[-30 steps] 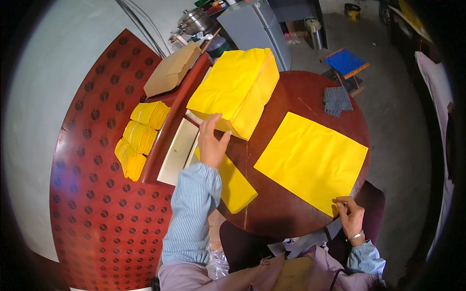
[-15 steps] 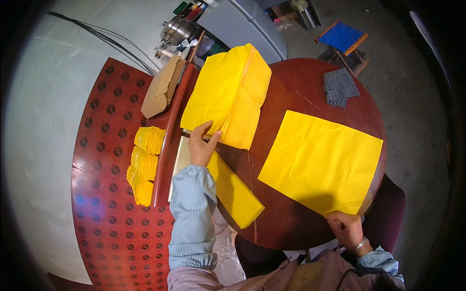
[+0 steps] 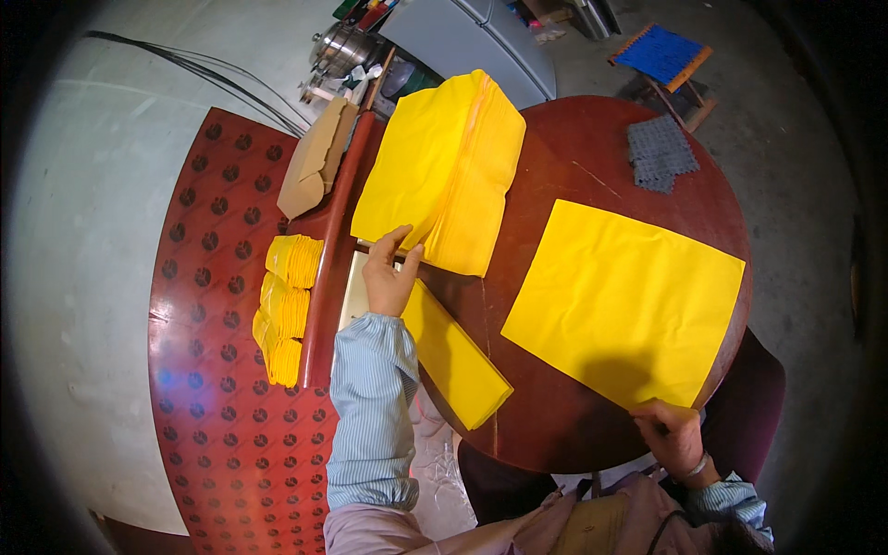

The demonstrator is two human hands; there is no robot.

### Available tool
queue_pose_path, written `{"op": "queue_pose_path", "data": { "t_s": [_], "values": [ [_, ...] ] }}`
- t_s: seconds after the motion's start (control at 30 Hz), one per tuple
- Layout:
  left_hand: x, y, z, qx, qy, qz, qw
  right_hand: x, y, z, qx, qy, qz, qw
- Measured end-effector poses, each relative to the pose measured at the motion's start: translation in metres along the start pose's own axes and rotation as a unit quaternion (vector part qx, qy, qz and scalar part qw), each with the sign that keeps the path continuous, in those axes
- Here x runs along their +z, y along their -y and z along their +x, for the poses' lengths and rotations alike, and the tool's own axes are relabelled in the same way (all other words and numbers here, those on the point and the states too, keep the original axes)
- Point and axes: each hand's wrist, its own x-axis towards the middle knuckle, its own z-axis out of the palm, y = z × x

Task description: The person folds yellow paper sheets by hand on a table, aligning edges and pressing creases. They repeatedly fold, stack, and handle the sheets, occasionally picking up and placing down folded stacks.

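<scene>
Curled tighter than a second ago, the right hand [image 3: 673, 437] meets the near edge of the flat yellow sheet [image 3: 629, 291] on the round table [image 3: 592, 153]; whether it pinches, I cannot tell. Farther off, the left hand [image 3: 388, 279], thumb and fingertips apart, touches the yellow stack [image 3: 416, 153]: light, limp sheets, probably, best taken by a corner.

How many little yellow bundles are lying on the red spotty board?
3. They lie in a row to the left of the left hand: a far bundle, a middle bundle and a near bundle. I can't tell if more are hidden underneath.
</scene>
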Motion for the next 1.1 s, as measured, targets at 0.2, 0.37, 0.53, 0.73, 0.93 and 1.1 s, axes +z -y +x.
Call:
{"op": "queue_pose_path", "data": {
  "t_s": [0.2, 0.37, 0.53, 0.73, 0.93, 1.1],
  "values": [
    [0.007, -0.024, -0.002, 0.081, -0.017, 0.149, 0.985, 0.0, 0.0, -0.001, 0.021, 0.018, 0.007, 1.0],
    [0.018, -0.037, 0.003, 0.073, -0.034, 0.215, 0.973, -0.001, -0.001, -0.001, 0.028, 0.027, 0.007, 0.999],
    [0.025, -0.048, 0.009, 0.04, -0.03, 0.277, 0.96, -0.003, -0.002, -0.001, 0.04, 0.031, 0.013, 0.999],
    [0.028, -0.054, 0.012, 0.036, -0.019, 0.317, 0.947, -0.004, -0.002, -0.001, 0.005, 0.013, 0.01, 1.0],
    [0.025, -0.048, 0.014, 0.07, -0.018, 0.324, 0.943, -0.005, 0.0, 0.001, 0.005, 0.014, 0.011, 1.0],
    [0.014, -0.046, 0.016, 0.074, 0.013, 0.281, 0.957, -0.007, 0.001, 0.002, 0.011, 0.022, 0.01, 1.0]
  ]
}}
